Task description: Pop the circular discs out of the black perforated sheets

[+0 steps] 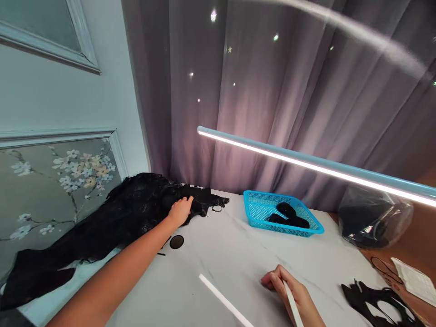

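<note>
Reaches over the white marbled desk (pixel 235 259) with the left hand (pixel 181 210), resting it on the right-hand part of a heap of black fabric pieces (pixel 131 215). Cannot tell the left grip as wide or narrow, with fingertips lost against the dark folds. Holds a slim white pen-like tool (pixel 292 303) in the right hand (pixel 300 293), with a narrow grip and fingers curled round the shaft, well apart from the heap. Has the heap along the left side of the desk, against the wall panel with painted blossoms (pixel 81 172). Shows just beside the heap, on the near side, a dark round disc (pixel 176 242) lying flat. Has beyond the right hand a blue perforated basket (pixel 257 210), with bundles of black cord (pixel 288 217) inside. Shows farther right a clear plastic bag (pixel 374 222) with dark contents, and nearer, at the lower right, a black cut-out piece (pixel 352 296) spread flat. Has overhead a lit tube lamp (pixel 306 161), slanting in front of a grey-purple curtain (pixel 252 109) with small bright stars.
</note>
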Demonstrator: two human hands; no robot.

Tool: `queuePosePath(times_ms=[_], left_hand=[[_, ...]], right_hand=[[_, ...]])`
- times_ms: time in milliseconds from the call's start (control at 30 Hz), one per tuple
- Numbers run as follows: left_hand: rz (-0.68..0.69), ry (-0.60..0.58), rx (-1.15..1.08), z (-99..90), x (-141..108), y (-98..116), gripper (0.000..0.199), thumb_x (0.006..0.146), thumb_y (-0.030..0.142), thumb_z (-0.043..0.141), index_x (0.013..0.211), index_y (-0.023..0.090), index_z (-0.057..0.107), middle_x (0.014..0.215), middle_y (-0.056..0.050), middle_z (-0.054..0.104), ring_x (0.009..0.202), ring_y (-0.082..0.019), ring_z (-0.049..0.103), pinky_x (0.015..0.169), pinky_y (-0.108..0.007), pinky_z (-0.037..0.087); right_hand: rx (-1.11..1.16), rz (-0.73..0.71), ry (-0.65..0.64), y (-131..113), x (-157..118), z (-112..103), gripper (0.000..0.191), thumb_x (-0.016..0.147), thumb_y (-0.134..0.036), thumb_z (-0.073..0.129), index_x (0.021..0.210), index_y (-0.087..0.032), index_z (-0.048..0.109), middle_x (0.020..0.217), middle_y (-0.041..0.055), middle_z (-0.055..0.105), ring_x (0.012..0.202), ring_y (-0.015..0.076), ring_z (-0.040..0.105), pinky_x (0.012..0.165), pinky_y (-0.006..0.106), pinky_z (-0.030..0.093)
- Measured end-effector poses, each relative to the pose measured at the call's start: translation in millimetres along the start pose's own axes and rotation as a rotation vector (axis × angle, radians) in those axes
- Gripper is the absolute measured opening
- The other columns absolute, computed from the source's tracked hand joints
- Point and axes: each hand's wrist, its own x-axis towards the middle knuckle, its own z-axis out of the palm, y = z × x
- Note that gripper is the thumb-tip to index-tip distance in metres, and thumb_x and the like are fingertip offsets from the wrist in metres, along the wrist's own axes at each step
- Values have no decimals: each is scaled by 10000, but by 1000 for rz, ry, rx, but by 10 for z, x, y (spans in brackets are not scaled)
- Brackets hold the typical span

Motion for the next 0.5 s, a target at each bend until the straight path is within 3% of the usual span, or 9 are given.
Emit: queuePosePath(times_ms=[133,267,400,500], left_hand=[[43,-44,-23,-93,44,-102,337,953,345,606,1243,177,579,1246,-95,603,1038,-233,631,864,-441,549],[140,-1,-91,-357,69,-48,333,955,347,603,1242,179,581,1247,-95,603,1036,-231,631,866,-441,549],[309,57,-206,-771,24,187,316,954,346,603,1217,173,592,1238,-93,606,1051,-236,623,885,-455,535],[550,12,-330,-986,-80,552,179,990,239,491,1069,196,646,1106,-44,643,1004,-184,615,910,-376,507]], right_hand=[[61,1,-11,-29,5,-23,568,833,-745,462,679,-215,596,751,56,711,714,214,633,709,291,498],[75,4,-98,-74,3,-102,528,879,-684,476,715,-205,623,771,63,704,744,219,629,716,297,487],[112,-25,-124,-130,-7,-156,468,923,-617,472,776,-205,639,772,57,684,743,224,625,705,312,484],[164,-69,-108,-178,-11,-154,400,923,-581,508,783,-215,585,912,75,705,833,241,646,759,334,491]])
